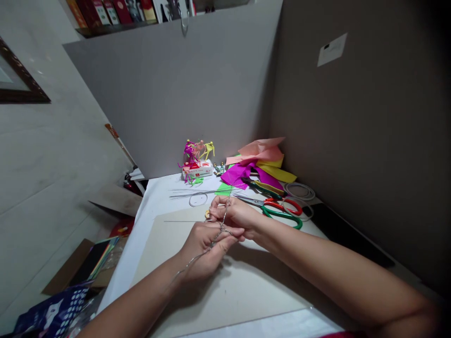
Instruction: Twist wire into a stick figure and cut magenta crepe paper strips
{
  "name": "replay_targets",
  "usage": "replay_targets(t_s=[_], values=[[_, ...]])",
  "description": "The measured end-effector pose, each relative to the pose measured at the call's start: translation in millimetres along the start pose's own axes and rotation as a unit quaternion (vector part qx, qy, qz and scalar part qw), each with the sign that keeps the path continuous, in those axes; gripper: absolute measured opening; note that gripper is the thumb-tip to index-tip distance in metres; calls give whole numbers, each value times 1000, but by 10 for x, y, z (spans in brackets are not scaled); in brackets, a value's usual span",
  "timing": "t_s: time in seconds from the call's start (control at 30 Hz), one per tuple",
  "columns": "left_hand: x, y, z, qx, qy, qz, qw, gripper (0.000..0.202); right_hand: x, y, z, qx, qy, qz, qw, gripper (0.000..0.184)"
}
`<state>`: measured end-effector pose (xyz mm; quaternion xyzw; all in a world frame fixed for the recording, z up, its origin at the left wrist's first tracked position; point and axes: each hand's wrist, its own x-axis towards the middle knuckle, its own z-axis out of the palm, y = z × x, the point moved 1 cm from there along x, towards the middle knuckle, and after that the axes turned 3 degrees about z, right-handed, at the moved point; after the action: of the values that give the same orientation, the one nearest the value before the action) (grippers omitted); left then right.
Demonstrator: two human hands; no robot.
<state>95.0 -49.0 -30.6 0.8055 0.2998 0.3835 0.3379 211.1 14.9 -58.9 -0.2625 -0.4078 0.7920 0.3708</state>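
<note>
- Head view: twisted wire [221, 228] sits at the centre of the frame, spanning both hands; its tail trails over the left wrist toward the lower middle.
- Left hand [200, 246] pinches the wire between thumb and fingers; right hand [239, 216] has its fingers curled in, seemingly gripping the upper stretch beside a yellow bead [207, 214]; whether they pinch the bead too, I cannot tell.
- Handling, as I judge it: very light, bendable yet springy, smooth enough to slide; repeated bending in one spot could weaken it, and cut ends may prick; best held close to the twisted crossing, with the long tail kept from snagging.
- Edges: scissors [262, 203] crowd the right forearm at centre right; straight wires [181, 191] lie just above the hands; the board [225, 300] ends at lower centre, the white tablecloth [123, 272] drops off at lower left.
- Room: bare board shows left of and below the hands; movement seems easiest there.
</note>
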Motion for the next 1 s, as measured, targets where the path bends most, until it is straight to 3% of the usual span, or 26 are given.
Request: replay_targets(t_s=[0.13,0.3,0.5,0.63,0.77,0.9,1.0], values=[[5,-31,8,-10,-10,3,1000,22,24,21,-6,-11,56,20,998,23],[4,-77,-2,3,-32,32,999,22,62,26,-55,-5,74,14,997,20],[12,-64,-12,32,-29,19,999,21,117,18,-141,-26,109,-3,994,20],[1,-4,-58,23,-13,6,1000,32,63,-38,-98,-94,120,-79,985,27],[18,14,-189,13,92,-51,994,54,-107,-211,28,-174,165,-240,941,26],[49,-37,-285,12,209,-117,971,61,-285,-279,201,-260,111,-270,920,26],[57,-70,-279,27,227,-121,966,64,-353,-217,306,-362,82,-328,869,27]])
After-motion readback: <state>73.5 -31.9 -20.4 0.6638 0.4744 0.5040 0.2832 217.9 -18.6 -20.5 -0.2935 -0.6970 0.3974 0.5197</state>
